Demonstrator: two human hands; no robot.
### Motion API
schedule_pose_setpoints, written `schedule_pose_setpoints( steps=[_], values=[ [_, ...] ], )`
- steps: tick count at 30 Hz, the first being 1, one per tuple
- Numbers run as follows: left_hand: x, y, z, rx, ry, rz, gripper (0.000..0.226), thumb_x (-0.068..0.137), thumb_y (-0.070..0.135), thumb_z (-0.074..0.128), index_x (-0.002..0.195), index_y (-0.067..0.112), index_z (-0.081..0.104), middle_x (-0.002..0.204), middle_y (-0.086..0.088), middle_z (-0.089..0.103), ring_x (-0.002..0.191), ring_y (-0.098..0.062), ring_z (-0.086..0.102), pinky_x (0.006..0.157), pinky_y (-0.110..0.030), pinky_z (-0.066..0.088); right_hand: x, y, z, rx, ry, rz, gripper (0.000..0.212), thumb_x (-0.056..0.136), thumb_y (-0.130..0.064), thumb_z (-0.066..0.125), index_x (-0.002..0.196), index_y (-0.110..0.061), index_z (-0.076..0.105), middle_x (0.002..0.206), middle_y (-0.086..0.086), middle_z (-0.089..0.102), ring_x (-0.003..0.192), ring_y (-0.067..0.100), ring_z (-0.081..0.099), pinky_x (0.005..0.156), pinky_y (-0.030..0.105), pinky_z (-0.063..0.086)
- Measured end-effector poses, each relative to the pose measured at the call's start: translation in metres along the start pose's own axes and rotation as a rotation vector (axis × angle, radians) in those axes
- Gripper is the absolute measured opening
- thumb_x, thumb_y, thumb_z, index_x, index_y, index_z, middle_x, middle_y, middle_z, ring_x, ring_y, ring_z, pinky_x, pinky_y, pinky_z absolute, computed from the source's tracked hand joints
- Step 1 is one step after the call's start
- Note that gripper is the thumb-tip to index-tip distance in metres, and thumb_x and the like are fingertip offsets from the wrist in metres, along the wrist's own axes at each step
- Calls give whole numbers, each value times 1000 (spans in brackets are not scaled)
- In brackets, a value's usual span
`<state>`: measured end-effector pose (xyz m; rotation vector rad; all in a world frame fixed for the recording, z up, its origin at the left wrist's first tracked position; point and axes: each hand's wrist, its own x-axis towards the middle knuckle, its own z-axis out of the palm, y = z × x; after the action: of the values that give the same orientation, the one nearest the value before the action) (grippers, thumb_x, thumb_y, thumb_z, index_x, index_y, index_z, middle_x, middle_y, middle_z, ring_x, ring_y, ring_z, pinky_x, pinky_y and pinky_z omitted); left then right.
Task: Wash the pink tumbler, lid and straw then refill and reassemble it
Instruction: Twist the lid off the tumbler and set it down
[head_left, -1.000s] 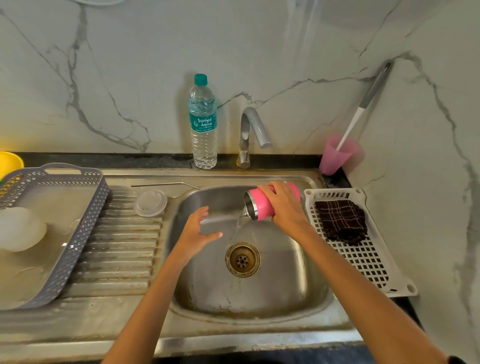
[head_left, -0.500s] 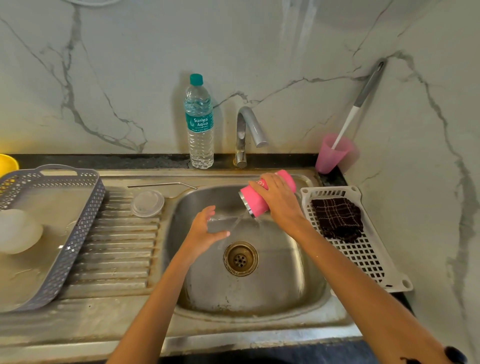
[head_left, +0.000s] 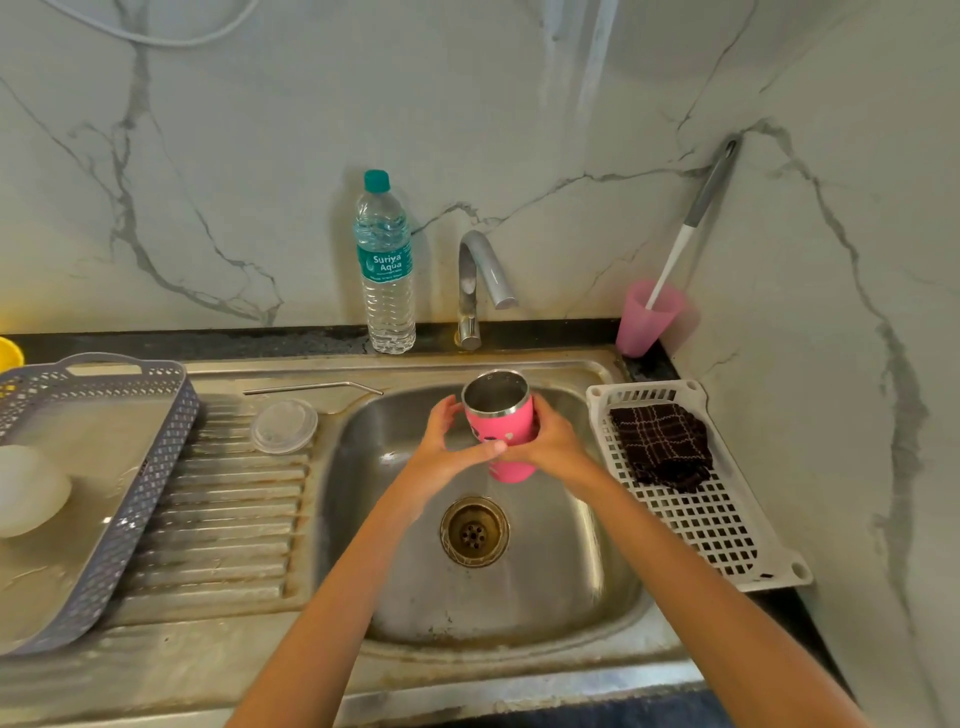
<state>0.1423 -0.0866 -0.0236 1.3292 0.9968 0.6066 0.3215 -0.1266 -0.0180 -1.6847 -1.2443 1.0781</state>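
Tipped on its side and spilling water half a second ago, the tumbler (head_left: 500, 434) now stands upright with its steel mouth facing up, and the left hand (head_left: 444, 457), which hung free beneath the stream, has come onto it. No water runs from it now.

Both hands hold the tumbler between them above the sink (head_left: 550, 587) basin. The right hand (head_left: 558, 447) wraps round its right side and back. The left hand grasps it from the left, thumb laid across the pink front and fingers curled by the rim. The tumbler's base pokes out below the hands, above and just behind the drain (head_left: 474, 531), clear of the basin floor.

On the drainboard (head_left: 223, 519) to the left, the clear lid (head_left: 284, 426) lies flat, well apart from the hands. The metal straw (head_left: 311, 387) lies just behind it along the back edge, its bent end toward the basin.

Behind the basin stands the tap (head_left: 480, 275), spout pointing right, with a water bottle (head_left: 387, 270) upright just to its left. In the back right corner a pink cup (head_left: 647, 322) holds a brush (head_left: 693, 218) that leans against the wall. Right of the sink, a white rack (head_left: 727, 535) carries a dark checked cloth (head_left: 660, 447). At far left, a grey basket (head_left: 135, 499) holds a white bowl (head_left: 28, 488).
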Motion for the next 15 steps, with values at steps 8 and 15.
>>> schedule_pose_setpoints(
  steps=[8, 15],
  values=[
    [33, 25, 26, 22, -186, 86, 94, 59, 17, 93, 136, 27, 41, 125, 2, 62, 113, -15, 62, 90, -34, 55, -4, 3, -16, 81, -42, 3, 101, 47, -31, 97, 134, -33, 45, 125, -7, 62, 115, 14, 60, 97, 42, 52],
    [53, 35, 39, 60, -192, 156, 85, 60, 19, 92, 132, 28, 48, 121, 5, 66, 111, -13, 63, 87, -32, 55, 1, -9, -67, -144, -244, -37, 80, 67, 0, 83, 128, -31, 42, 123, -12, 55, 113, 5, 57, 88, 19, 52]
  ],
)
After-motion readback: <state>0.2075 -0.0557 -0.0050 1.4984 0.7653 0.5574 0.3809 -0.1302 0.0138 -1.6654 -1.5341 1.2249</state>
